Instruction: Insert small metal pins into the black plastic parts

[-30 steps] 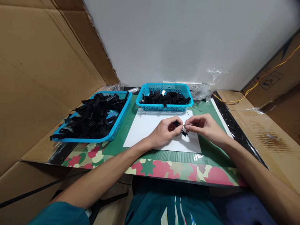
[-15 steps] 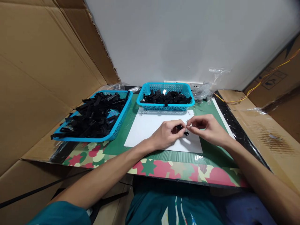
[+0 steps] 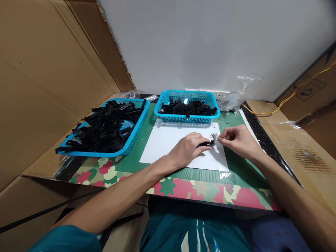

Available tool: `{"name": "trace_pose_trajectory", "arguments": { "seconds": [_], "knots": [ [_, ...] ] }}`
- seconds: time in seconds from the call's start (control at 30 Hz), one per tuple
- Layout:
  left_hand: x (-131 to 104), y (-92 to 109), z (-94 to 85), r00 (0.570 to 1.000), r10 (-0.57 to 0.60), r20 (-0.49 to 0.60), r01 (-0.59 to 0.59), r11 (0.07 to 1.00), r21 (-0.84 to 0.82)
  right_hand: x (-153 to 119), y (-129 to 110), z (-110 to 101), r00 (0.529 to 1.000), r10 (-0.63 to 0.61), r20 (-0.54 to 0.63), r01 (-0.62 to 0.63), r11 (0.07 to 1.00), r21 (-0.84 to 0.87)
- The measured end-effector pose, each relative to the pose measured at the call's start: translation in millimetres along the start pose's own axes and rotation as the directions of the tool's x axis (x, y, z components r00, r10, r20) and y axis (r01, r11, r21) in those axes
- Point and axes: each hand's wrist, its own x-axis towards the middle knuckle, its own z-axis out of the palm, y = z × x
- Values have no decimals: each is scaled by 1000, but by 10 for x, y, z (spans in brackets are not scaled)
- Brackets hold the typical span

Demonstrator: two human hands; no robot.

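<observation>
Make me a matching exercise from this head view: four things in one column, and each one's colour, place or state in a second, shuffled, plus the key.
1. Paper
2. Black part
3. Wires
4. Baskets

A. Blue, heaped with black pieces
B. Held in the left grip
C. Yellow, over the cardboard at right
D. White, flat on the green mat

Pairs: 1-D, 2-B, 3-C, 4-A

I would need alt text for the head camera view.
Left hand holds a black part over white paper; right hand pinches something thin near tiny loose pieces. One blue basket of black parts stands behind, another at left.
</observation>
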Motion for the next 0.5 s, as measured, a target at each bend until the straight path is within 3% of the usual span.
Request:
{"name": "trace_pose_trajectory", "arguments": {
  "seconds": [0.23,0.5],
  "knots": [
    [-7,16,-2,1000,20,21,-21,998,54,10,26,96,1000,18,7,-17,994,-106],
    [-15,16,1,999,16,30,-17,999,28,-13,25,154,992,-110,-61,96,976,-194]
  ]
}}
